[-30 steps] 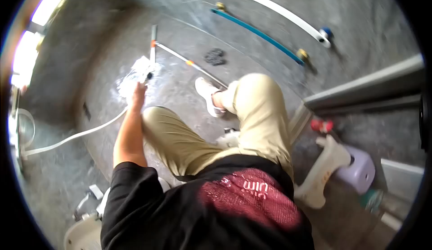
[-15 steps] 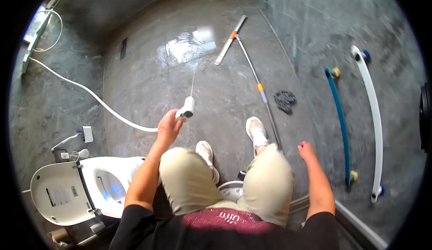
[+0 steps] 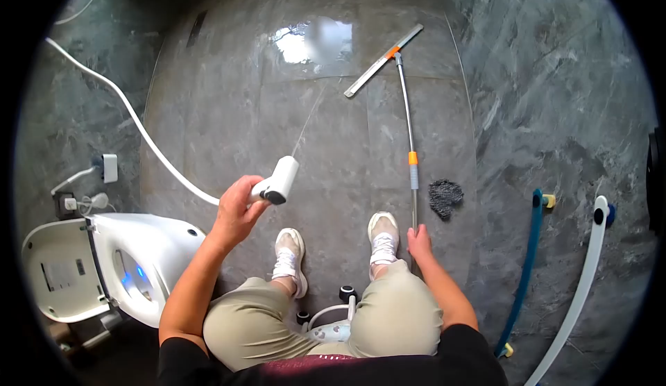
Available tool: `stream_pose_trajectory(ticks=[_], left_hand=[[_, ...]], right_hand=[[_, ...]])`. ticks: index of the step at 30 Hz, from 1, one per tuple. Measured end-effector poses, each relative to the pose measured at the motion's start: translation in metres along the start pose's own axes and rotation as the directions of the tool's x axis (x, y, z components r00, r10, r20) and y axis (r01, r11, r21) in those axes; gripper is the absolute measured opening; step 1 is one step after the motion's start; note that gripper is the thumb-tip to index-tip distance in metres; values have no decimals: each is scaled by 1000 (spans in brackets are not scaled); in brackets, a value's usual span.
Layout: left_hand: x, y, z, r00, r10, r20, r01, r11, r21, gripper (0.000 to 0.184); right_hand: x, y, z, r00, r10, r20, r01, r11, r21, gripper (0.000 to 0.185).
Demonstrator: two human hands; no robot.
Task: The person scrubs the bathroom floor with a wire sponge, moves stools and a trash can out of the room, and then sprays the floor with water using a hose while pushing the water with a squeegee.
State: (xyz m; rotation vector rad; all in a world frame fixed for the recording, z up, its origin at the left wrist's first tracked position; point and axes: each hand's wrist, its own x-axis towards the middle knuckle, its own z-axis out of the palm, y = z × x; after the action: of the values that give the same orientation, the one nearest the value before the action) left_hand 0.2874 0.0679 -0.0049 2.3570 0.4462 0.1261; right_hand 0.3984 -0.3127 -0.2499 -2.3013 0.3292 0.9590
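Sprayer (image 3: 283,172): left hand (image 3: 236,212), fingers wrapped; rinsing seems underway, jet (image 3: 305,129) toward floor's (image 3: 333,171) far edge
Squeegee pole (image 3: 406,101): right hand (image 3: 419,242), fingers curled round; moving it likely needs firm grip

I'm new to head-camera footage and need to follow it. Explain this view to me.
There is no machine: a person works bare-handed, and one camera worn on the head looks down past their knees. The left hand holds a white handheld sprayer, fed by a white hose; a thin jet leaves its nozzle. The right hand appears to grip the pole of a floor squeegee, whose wide blade lies on the grey floor. Beside the pole lies a dark, crumpled clump; its material is unclear. On the person's left stands an open toilet.
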Motion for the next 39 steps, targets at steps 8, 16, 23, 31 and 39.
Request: stream_pose_trajectory(ticks=[8,16,23,31,39], left_hand=[[-50,35,-17,981,106,-163,-99,994,53,29],[-83,93,-33,983,174,-50,-168,980,112,25],[-115,65,-18,958,230,170,-267,933,242,30],[-132,-11,1,943,12,332,-138,923,359,32],[-133,-26,-16,985,-11,172,-62,908,415,27]], right_hand=[[-152,83,-127,873,-398,-283,384,917,-105,28],[-298,239,-168,961,-206,-184,189,976,-104,27],[-375,222,-143,973,-137,-184,59,923,-379,25],[-278,117,-109,965,-261,9,226,816,-532,31],[-206,18,-96,877,-481,-17,405,757,-513,33]])
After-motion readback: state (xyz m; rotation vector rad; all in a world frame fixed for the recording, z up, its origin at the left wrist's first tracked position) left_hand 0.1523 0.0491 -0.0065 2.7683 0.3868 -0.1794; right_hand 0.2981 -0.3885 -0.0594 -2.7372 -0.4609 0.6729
